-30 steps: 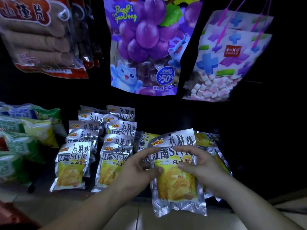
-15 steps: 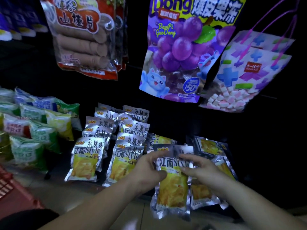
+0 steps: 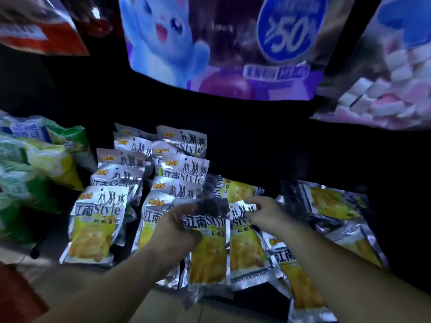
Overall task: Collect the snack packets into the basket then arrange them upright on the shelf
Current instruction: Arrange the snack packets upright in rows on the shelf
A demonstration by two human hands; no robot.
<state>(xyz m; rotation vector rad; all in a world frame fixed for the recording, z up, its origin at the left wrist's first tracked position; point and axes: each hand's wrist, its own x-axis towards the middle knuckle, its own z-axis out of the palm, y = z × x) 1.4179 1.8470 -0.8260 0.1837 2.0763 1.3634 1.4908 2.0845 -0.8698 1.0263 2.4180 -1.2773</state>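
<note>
Silver-and-yellow snack packets — green-and-yellow bags — purple hanging pouch with blue cat.

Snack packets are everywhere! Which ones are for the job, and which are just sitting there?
For the job: left hand gripping the front packet; right hand pinching the second packet; standing rows of the same packets; loose packets lying on the right.
Just sitting there: green packets; hanging purple bag; hanging sweets bag; hanging red bag.

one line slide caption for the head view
Left hand grips a silver-yellow snack packet; right hand pinches the neighbouring packet by its top.
</note>
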